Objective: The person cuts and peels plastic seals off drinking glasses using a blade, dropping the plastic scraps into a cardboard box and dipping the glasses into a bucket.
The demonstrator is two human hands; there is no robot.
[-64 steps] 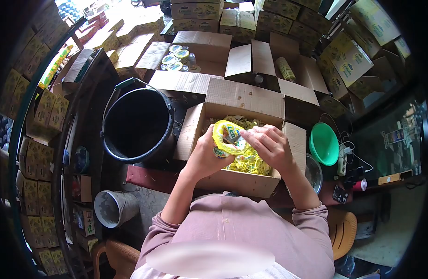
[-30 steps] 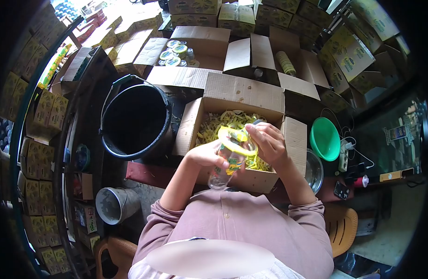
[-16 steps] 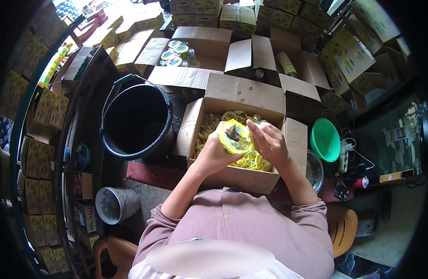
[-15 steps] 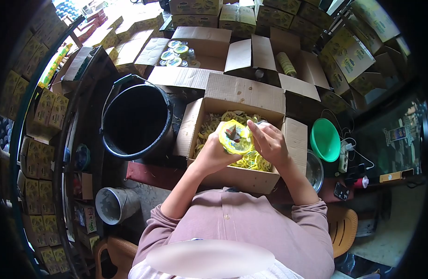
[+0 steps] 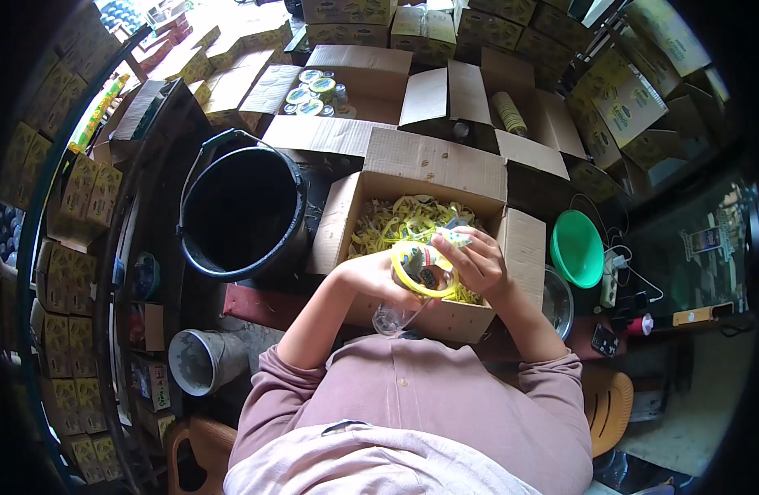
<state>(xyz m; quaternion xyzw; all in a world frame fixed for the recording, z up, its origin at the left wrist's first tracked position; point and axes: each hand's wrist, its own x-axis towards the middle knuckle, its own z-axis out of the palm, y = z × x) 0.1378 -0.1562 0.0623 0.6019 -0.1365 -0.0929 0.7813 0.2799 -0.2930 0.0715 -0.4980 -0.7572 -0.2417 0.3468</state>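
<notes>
My left hand (image 5: 369, 277) is closed around a clear plastic cup (image 5: 389, 320) with a yellow rim. The cup is tilted, its mouth up and to the right and its base toward my shirt. Dark printing shows through its wall. Close to the rim, my right hand (image 5: 485, 266) pinches a crumpled piece of printed lid film (image 5: 455, 238). A small grey-blue piece shows by its fingertips, too small to name. Both hands are over the front of an open cardboard box (image 5: 435, 161), which holds many yellow and green film strips (image 5: 408, 216).
A black bucket (image 5: 199, 266) stands left of the box, with a grey bucket (image 5: 181, 363) lower down. To the right are a green basin (image 5: 575, 247), a metal bowl (image 5: 558, 305) and a phone (image 5: 605, 339). Behind, another carton (image 5: 359, 62) holds lidded cups (image 5: 311, 107).
The cup has tipped, so its clear base now shows toward me. The torn film across its mouth has come away and is now in my right hand.
</notes>
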